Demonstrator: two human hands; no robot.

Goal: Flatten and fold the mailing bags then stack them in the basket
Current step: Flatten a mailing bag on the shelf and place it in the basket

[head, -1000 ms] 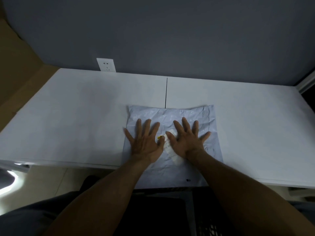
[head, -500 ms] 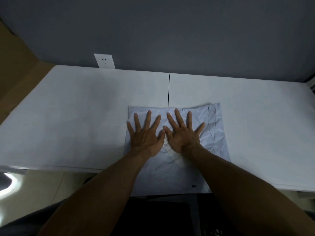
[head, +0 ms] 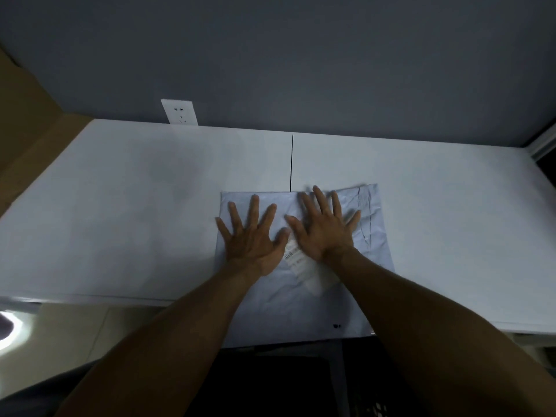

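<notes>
Bag (head: 304,308) lies on table (head: 120,206); left hand (head: 252,236) and right hand (head: 323,230), slightly blurred, press it, fingers apparently spread wide.

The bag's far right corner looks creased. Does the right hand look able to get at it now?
Probably yes: the right hand presses flat on the mailing bag, just beside that corner, and nothing lies between them.

Shot was pretty dim, cold bluish cast on the white table (head: 120,206) and the wall (head: 301,55) gone murky grey. Only glare was a blown-out patch on the floor (head: 6,329) at lower left. The right hand (head: 323,230) was smeared with motion blur, and the table edges bowed from the wide lens.
</notes>
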